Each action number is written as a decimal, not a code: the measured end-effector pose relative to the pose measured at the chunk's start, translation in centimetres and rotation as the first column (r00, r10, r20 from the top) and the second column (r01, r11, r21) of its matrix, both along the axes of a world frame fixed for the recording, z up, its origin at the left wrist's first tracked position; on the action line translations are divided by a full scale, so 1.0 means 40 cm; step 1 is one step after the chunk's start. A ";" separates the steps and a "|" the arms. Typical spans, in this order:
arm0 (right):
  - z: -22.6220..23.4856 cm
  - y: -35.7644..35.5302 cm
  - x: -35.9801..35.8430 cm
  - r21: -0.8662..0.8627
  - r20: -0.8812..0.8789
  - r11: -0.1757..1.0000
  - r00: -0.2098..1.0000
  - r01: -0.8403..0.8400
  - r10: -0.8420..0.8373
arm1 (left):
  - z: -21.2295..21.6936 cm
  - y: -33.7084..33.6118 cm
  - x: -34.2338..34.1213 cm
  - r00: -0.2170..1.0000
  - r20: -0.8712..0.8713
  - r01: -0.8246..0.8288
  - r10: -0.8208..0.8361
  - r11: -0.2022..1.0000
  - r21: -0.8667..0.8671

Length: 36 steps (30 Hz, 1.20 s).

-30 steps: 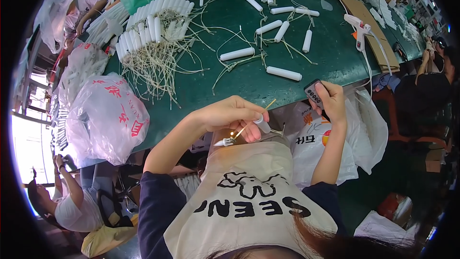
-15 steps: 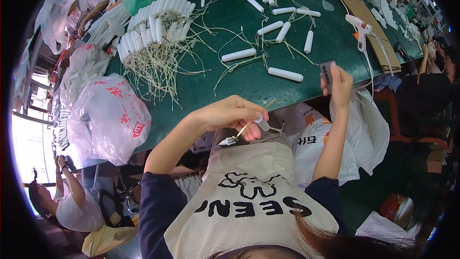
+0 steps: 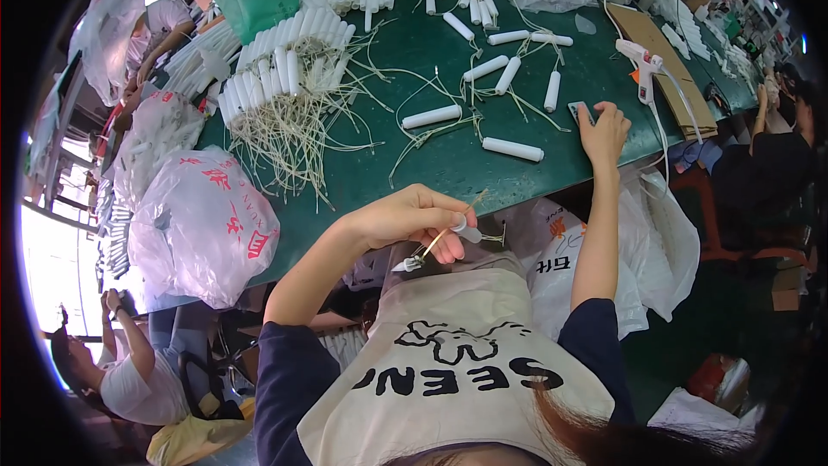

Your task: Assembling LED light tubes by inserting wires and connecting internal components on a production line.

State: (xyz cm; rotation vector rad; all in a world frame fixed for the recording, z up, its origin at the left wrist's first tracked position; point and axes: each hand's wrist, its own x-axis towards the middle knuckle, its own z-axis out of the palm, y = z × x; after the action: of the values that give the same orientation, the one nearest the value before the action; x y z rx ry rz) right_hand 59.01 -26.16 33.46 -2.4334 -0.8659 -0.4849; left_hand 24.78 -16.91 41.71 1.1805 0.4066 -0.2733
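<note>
Above my lap, near the table's front edge, my left hand [image 3: 423, 217] is closed on a small white tube [image 3: 468, 231] with a thin pale wire. A white pointed piece [image 3: 407, 266] hangs at that wire's lower end, below the fingers. My right hand [image 3: 606, 131] rests over the green table at the right, thumb and fingers apart. Beside its thumb lies a small flat grey remote-like control [image 3: 575, 110]; whether the thumb still touches it, I cannot tell. Several white tubes with wires lie ahead, the closest being one white tube [image 3: 512, 149].
A heap of wired white tubes [image 3: 285, 69] covers the table's left. A stuffed plastic bag [image 3: 207, 224] sits at the left edge. At the right are a white glue gun [image 3: 640, 65] with its cord and a cardboard sheet [image 3: 668, 78]. White bags [image 3: 660, 242] hang below the edge. Other people sit left and right.
My right hand has moved forward and lowered the dark, buttoned control from the air onto the table, its fingers loosening. My left hand keeps the tube, shifted slightly down and left.
</note>
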 end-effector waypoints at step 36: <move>0.149 -0.198 -0.434 0.333 0.056 0.656 0.709 -0.677 0.703 | -0.022 -0.066 0.105 0.892 0.277 -0.435 0.357 0.845 0.312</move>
State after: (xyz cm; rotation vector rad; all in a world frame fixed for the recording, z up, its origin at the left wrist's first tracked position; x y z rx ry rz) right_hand 41.63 -34.08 39.40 -1.6192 -1.4514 -0.2070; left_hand 28.99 -19.57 40.81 1.4403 0.5217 0.3052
